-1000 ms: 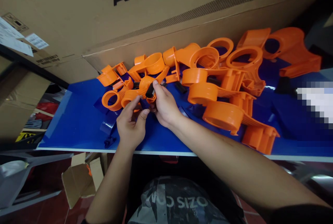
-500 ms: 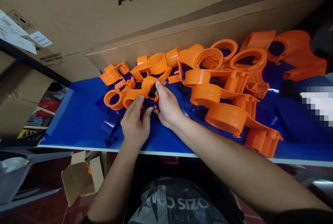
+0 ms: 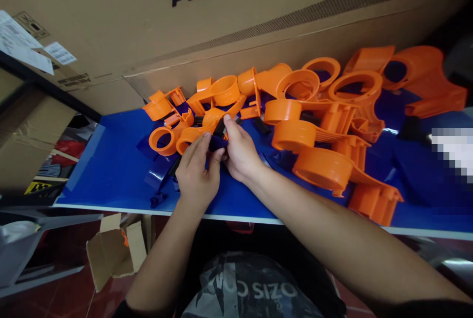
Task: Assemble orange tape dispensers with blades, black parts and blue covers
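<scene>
A large cardboard carton (image 3: 121, 32) with black "AUX" lettering stood along the back of the tabletop. The blue tabletop (image 3: 118, 175) itself had a pale front edge. Below that edge, at the middle, was a grey printed shirt (image 3: 244, 293) with upside-down letters. An open cardboard box (image 3: 111, 254) sat on the floor below the tabletop's left part.

Orange tape dispensers (image 3: 323, 167) covered much of the tabletop: bigger ones crowded its right half, and smaller ones (image 3: 162, 140) lay toward its left, close to the back.

Both hands met over the middle of the tabletop. The right hand (image 3: 242, 153) held a black block (image 3: 219, 128), thumb against it, its other fingers mostly hidden beneath. The left hand (image 3: 197, 177) kept its fingers narrow, thumb and forefinger pinching a dark blue piece (image 3: 218, 143) just below the black block, between the two hands. Whether the right fingers also gripped the orange dispenser (image 3: 213, 117) just behind the block, I could not tell.

Among the smallest things, a loose black piece (image 3: 261, 125) lay at the tabletop's middle, and a dark blue clip (image 3: 158, 199) rested near its front edge, left of center.
</scene>
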A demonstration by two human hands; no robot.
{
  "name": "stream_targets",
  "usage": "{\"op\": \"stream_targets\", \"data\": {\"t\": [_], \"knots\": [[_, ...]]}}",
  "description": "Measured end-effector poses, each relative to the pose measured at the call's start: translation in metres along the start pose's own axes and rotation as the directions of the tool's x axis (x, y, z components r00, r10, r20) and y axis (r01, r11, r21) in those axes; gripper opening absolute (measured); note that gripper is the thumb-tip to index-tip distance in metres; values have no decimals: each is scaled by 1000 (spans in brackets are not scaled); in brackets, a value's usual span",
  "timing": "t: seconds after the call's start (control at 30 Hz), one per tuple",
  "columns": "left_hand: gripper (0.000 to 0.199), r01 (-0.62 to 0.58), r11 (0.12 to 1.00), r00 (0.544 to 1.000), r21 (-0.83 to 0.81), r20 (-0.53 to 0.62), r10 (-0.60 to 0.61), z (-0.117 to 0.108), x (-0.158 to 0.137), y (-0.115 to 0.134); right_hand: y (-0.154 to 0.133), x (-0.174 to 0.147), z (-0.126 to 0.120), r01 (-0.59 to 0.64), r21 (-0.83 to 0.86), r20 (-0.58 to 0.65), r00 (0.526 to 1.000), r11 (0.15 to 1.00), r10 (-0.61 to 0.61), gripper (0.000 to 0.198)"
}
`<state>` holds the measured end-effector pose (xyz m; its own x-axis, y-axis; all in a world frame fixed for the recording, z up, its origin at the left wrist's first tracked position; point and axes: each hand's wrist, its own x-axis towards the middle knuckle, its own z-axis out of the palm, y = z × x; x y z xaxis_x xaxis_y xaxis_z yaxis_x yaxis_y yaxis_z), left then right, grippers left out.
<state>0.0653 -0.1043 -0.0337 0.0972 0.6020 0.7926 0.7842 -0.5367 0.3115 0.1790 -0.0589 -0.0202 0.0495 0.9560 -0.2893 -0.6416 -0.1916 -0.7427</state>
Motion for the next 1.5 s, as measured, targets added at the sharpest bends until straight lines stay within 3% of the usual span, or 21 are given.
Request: {"op": "stream_targets", "data": {"t": [0.43,0.8,1.13,1.5], "knots": [[42,91,995,996,-32,-23,-91,4,0,5,1,0,-1,-2,12,1,1000,1000,2,45],[37,102,992,994,-69,51,-99,-2,10,5,2,-1,-1,17,1,22,1000,1000,-17,44],[34,87,993,996,-80,15,-86,-4,5,2,1,-3,0,38,-9,29,999,999,-38,46],[33,235,956,972,-174,51,-230,-1,-3,-1,0,-2,0,28,-13,27,999,1000,-28,46]]}}
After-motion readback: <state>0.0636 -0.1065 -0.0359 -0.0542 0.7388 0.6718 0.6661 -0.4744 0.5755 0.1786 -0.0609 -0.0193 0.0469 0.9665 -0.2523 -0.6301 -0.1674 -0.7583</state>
